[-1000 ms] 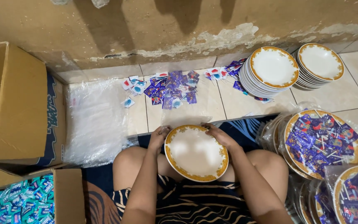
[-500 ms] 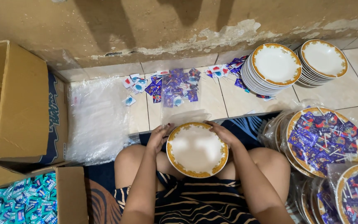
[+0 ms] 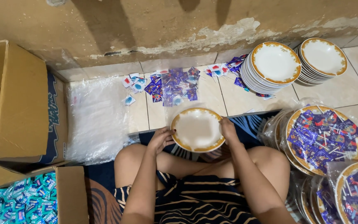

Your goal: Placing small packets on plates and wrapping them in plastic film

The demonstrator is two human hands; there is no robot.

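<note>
I see both hands gripping one gold-rimmed plate (image 3: 197, 129) over the lap: left hand (image 3: 161, 139) clasps its left rim, right hand (image 3: 228, 128) its right. Candy packets (image 3: 172, 87) lie beyond; plate stacks (image 3: 272, 66) stand further right.

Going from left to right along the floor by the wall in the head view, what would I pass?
Open cardboard box → clear plastic sheet → scattered blue and purple candy wrappers → nearer stack of gold-rimmed white plates → second stack of gold-rimmed plates.
</note>
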